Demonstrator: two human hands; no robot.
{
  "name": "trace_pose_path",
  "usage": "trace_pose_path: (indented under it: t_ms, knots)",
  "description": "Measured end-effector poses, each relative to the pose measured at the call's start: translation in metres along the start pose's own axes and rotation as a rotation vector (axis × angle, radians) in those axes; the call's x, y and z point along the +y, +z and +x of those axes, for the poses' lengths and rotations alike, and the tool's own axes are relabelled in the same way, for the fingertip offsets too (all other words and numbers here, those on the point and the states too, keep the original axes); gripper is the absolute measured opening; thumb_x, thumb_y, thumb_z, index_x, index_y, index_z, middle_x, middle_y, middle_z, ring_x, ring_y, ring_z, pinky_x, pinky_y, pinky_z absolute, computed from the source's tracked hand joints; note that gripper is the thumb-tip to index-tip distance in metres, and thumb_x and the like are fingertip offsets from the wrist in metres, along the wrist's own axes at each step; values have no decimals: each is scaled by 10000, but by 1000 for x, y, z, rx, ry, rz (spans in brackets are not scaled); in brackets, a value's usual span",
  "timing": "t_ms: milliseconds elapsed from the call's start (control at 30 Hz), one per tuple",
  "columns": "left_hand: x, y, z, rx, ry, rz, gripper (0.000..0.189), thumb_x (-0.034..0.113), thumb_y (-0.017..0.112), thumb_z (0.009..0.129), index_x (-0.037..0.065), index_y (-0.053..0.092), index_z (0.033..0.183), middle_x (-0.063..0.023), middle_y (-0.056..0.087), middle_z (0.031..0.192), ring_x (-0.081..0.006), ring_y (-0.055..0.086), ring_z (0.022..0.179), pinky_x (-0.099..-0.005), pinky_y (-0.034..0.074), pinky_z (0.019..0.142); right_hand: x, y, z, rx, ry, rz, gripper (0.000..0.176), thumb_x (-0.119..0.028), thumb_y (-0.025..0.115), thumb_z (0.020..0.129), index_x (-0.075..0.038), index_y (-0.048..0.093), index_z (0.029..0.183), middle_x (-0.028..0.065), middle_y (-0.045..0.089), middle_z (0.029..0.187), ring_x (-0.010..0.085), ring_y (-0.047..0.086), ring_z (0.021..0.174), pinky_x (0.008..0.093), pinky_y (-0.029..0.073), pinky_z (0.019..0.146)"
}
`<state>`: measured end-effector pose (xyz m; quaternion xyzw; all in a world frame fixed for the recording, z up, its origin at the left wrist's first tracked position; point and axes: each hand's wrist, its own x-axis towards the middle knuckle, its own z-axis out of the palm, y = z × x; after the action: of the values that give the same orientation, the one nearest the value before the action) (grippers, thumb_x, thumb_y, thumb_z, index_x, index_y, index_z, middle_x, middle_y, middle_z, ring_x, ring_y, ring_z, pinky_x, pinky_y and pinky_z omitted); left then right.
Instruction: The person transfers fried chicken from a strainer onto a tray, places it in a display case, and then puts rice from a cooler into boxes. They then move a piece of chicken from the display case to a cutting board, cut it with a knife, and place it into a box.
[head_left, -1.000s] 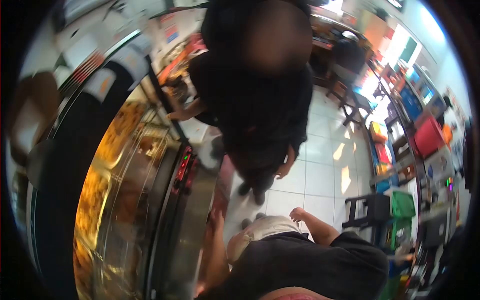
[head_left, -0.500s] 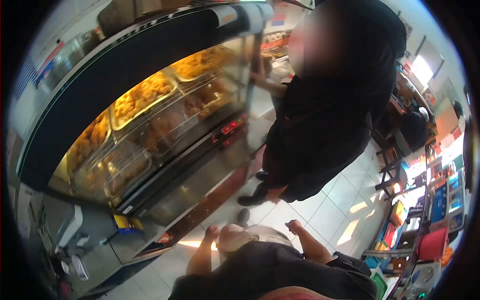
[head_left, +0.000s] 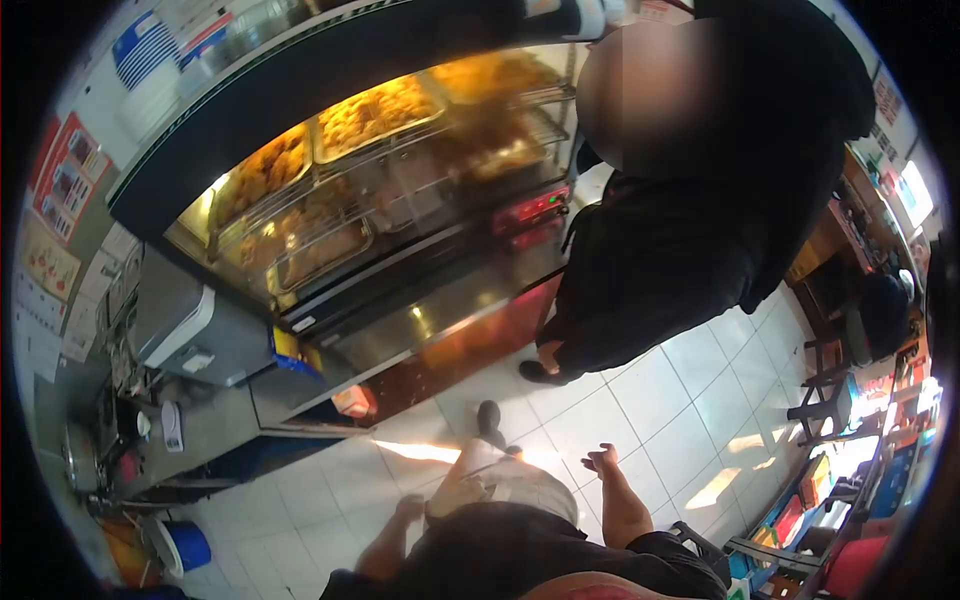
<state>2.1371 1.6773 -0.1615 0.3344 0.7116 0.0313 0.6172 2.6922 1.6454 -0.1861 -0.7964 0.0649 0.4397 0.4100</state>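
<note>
Both hands are on the near side of the glass display cabinet [head_left: 190, 155], well apart from it. The right hand [head_left: 601, 460] is raised beyond the cabinet's right end, below the co-worker [head_left: 680, 230] in view. Its forearm rises nearly upright with the elbow bent, and the hand bends inward at the wrist, its fingers loosely parted and slightly curled; it is open. The left hand [head_left: 410, 508] is lower, in front of the cabinet's base. Its forearm slants up and inward beside the dark shirt [head_left: 480, 550]. That hand is blurred, so whether it is open or closed cannot be told.

The light cloth [head_left: 525, 488] at the person's waist lies between the hands, on the near side of the cabinet, and is the thing nearest to them; whether the left hand touches it is unclear.

Inside the cabinet, golden food [head_left: 375, 110] fills trays on the upper level, with more trays on the level below. A lit control panel [head_left: 533, 210] is at the cabinet's right end. The co-worker stands just beyond that end. Left of the cabinet's base, a grey appliance [head_left: 225, 345] and a yellow-and-blue box [head_left: 295, 350] are near the counter [head_left: 190, 445]. A blue bucket [head_left: 187, 545] is on the floor, below and left of the cabinet.
</note>
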Motion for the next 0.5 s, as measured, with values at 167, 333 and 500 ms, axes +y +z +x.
trace_pose_path:
  t_ms: [167, 333, 500]
  knots:
    - [58, 2, 13, 206, 368, -48, 258, 106, 596, 874, 18, 602, 1116, -138, 688, 949, -200, 688, 776, -328, 561, 638, -28, 19, -51, 66, -199, -595, 577, -546, 750, 767, 10, 673, 900, 112, 620, 681, 193, 559, 509, 333, 465, 428]
    - [93, -18, 49, 259, 464, -44, 240, 115, 585, 885, 38, 614, 1110, -121, 685, 906, -178, 673, 711, -304, 536, 605, -16, 52, -49, -19, -146, -465, 482, -459, 658, 855, 22, 699, 846, 192, 693, 850, 256, 658, 599, 372, 525, 537]
    - [148, -68, 45, 275, 722, -113, 195, 59, 564, 888, 25, 624, 1071, -96, 667, 835, -169, 662, 658, -282, 531, 614, 45, 102, 11, 128, -563, -743, 448, -51, 625, 751, -42, 499, 1181, 134, 657, 934, 295, 655, 900, 397, 581, 559]
